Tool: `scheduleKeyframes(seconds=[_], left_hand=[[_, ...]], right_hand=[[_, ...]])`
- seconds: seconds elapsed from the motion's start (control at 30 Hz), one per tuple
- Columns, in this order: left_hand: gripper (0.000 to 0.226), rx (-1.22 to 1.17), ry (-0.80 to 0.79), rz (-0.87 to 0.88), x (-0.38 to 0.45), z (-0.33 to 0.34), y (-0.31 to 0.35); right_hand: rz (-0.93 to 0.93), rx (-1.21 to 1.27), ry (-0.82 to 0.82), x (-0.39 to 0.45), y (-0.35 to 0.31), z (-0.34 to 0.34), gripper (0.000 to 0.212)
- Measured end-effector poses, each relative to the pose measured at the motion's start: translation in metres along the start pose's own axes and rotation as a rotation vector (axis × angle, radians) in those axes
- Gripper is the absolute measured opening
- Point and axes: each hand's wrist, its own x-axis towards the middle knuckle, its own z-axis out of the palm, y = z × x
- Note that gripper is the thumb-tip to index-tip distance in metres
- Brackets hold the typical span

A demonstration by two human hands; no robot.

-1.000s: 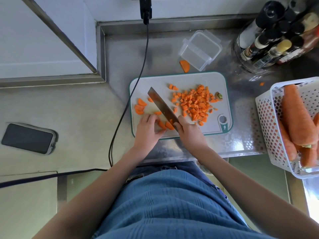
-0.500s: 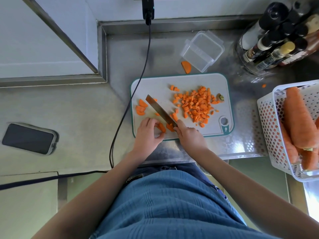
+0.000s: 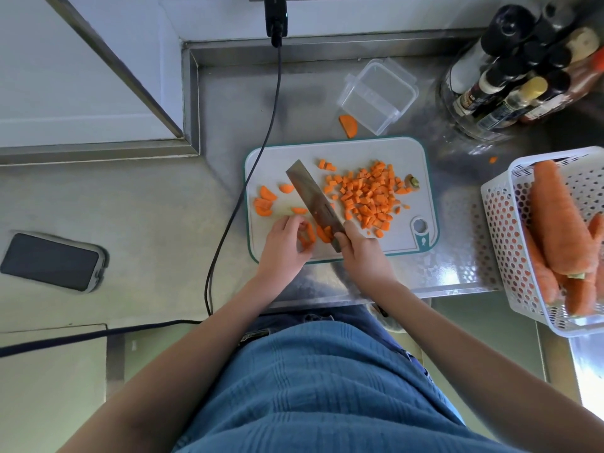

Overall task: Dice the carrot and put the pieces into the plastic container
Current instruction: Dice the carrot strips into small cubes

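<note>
Most of the carrot is already cut: a heap of diced carrot pieces (image 3: pixel 369 197) lies on the right half of the cutting board (image 3: pixel 402 243), while a few uncut half-round slices (image 3: pixel 264 201) wait near the board's left edge. At the board's near edge the left hand (image 3: pixel 284 248) curls its fingers around a carrot slice (image 3: pixel 307 236), pinching it lightly, and just beside it another slice (image 3: pixel 324 233) sits against the blade. The right hand (image 3: pixel 362 255) is wrapped tight around the handle of a cleaver (image 3: pixel 313 199), whose broad blade slants from the near edge toward the board's far left corner, between the slices and the heap; whether its edge touches the board cannot be told. The clear plastic container (image 3: pixel 377 94) stands just beyond the board's far edge, with nothing in it, and one stray carrot chunk (image 3: pixel 348 125) lies on the steel counter (image 3: pixel 228 93) between container and board. Dicing looks well over halfway done; the remaining slices need chopping, and the whole transfer into the container is not yet begun. To the right of the board a white basket (image 3: pixel 500 223) holds whole carrots (image 3: pixel 555 217).
</note>
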Motion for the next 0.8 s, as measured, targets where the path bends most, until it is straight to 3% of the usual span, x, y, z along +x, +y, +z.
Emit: scheduleKeyframes(seconds=[0.17,0.63,0.8], left_hand=[[0.045,-0.021,0.000,-0.045,0.001,0.005,-0.005],[0.029,-0.030,-0.006,-0.117,-0.011,-0.005,-0.013],[0.027,-0.049,-0.007,-0.102,-0.010,-0.005,-0.016]], right_hand=[[0.035,0.017,0.058,-0.005,-0.012,0.004,0.015],[0.113,0.004,0.056,0.004,-0.023,0.028,0.026],[0.128,-0.159,0.009,0.004,-0.022,0.035,0.037]])
